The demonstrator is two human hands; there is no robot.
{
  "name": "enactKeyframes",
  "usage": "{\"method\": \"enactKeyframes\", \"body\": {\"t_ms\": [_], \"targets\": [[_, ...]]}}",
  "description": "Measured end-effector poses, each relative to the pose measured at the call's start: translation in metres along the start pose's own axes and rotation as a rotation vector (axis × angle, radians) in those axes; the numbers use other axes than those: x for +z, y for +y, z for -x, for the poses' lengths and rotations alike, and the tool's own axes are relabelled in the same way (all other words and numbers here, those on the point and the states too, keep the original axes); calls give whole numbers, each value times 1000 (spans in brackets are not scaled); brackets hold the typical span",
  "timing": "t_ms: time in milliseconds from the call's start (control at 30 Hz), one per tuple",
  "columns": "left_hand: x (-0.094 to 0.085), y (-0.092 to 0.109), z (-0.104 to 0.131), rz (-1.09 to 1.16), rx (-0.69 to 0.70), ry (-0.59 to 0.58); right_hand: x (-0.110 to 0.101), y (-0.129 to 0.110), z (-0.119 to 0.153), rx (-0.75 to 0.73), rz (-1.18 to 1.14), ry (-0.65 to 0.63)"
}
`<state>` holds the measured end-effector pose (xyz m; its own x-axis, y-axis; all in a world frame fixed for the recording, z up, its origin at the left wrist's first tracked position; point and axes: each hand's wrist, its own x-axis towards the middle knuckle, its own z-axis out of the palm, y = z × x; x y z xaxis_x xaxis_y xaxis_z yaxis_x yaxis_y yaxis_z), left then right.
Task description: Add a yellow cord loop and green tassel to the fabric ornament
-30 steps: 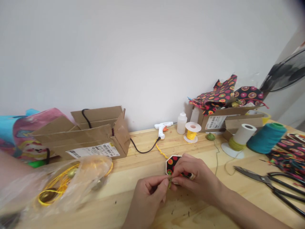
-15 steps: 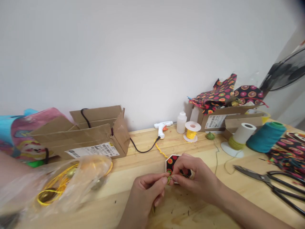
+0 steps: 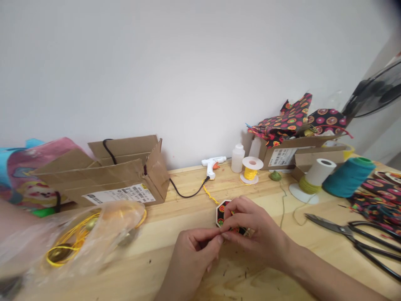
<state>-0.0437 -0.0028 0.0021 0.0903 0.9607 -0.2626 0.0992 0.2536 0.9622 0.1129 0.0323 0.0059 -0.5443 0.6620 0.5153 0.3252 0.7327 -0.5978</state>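
- Octagonal patterned piece (image 3: 221, 214), head view: it's at the middle of the near part of the table (image 3: 175, 217), partly under your right hand (image 3: 263, 234), pale rim showing.
- Both grips are narrow. Your left hand (image 3: 192, 259) pinches thumb to forefinger, your right meets it tip to tip, just at the piece's near edge. Whatever sits between them is hidden, so I can't tell what you're holding.
- Progress, as far as it shows: the patterned face looks covered, and yellow cord (image 3: 209, 193) runs up to the far-left corner, seemingly joined there. Your fingers hide the near side, so what's finished or left there can't be told.
- Direction now: patterned face up, corded corner pointing away from you and a little left, towards the glue gun (image 3: 211, 165). Your right hand covers too much for me to call a long axis.
- Off to your right, green cord on a spool (image 3: 308, 185) stands beside the teal thread cone (image 3: 344, 179); nearer you, the scissors (image 3: 344, 230) lie with blades pointing left, out of both hands.
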Motion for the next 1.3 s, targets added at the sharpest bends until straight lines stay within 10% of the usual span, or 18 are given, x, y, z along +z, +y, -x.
{"method": "enactKeyframes", "body": {"t_ms": [1300], "targets": [[-2,-2,-1,133,40,19,-5,0,-5,229,-358,-35]]}}
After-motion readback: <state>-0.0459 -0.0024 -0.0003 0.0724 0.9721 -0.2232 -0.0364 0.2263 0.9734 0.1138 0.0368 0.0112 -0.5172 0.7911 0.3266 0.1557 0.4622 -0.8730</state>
